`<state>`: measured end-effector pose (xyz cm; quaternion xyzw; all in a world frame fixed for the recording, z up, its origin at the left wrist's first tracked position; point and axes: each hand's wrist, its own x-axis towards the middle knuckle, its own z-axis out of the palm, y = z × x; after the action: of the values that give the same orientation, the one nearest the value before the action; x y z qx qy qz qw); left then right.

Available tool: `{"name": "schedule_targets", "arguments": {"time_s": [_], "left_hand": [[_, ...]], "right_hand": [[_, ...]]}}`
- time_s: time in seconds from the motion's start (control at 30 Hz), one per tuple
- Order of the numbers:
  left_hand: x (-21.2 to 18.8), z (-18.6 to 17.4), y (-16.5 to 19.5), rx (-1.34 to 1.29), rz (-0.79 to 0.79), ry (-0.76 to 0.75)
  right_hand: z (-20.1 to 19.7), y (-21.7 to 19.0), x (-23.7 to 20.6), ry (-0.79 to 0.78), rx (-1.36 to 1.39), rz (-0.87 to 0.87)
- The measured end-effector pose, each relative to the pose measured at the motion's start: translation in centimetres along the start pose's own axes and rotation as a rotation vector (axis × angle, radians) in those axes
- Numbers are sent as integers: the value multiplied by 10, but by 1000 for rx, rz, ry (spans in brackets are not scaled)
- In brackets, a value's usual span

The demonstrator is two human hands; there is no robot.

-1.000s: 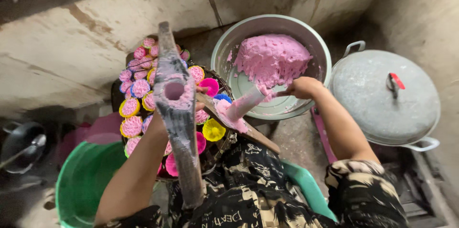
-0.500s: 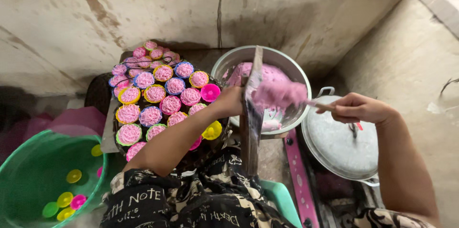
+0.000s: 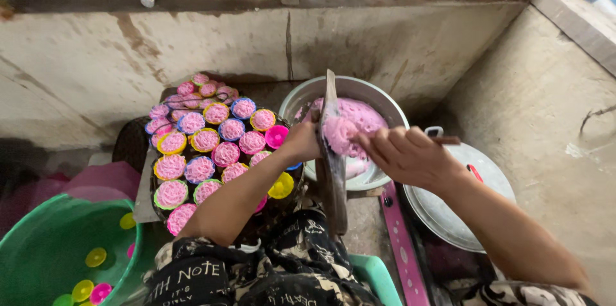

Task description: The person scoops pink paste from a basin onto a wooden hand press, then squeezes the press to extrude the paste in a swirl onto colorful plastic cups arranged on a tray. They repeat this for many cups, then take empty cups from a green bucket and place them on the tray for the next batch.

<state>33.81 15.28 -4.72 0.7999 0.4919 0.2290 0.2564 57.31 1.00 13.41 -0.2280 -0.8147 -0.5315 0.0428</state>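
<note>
My left hand grips a long, narrow grey press tool that stands upright over my lap, next to a metal basin of pink dough. My right hand holds a thin utensil handle and pushes a lump of pink dough against the top of the tool. To the left, a dark tray carries several small coloured cups filled with rippled pink dough. An empty pink cup and an empty yellow cup sit at its near right edge.
A green tub at lower left holds loose empty cups. A round metal lid with a red knob lies to the right of the basin. A pink strip runs along the floor, and concrete walls close in behind and to the right.
My right hand has brought the pink dough lump left onto the tool. The left hand has slid up the tool, and the camera has tilted up a little.
</note>
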Motion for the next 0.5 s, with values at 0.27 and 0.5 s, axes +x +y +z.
{"name": "schedule_targets", "arguments": {"time_s": [0.27, 0.5], "left_hand": [[5, -15, -39, -322, -361, -31], [-11, -23, -2, -97, -81, 155]], "right_hand": [[-16, 57, -46, -127, 303, 491], [-8, 71, -23, -463, 537, 493]]}}
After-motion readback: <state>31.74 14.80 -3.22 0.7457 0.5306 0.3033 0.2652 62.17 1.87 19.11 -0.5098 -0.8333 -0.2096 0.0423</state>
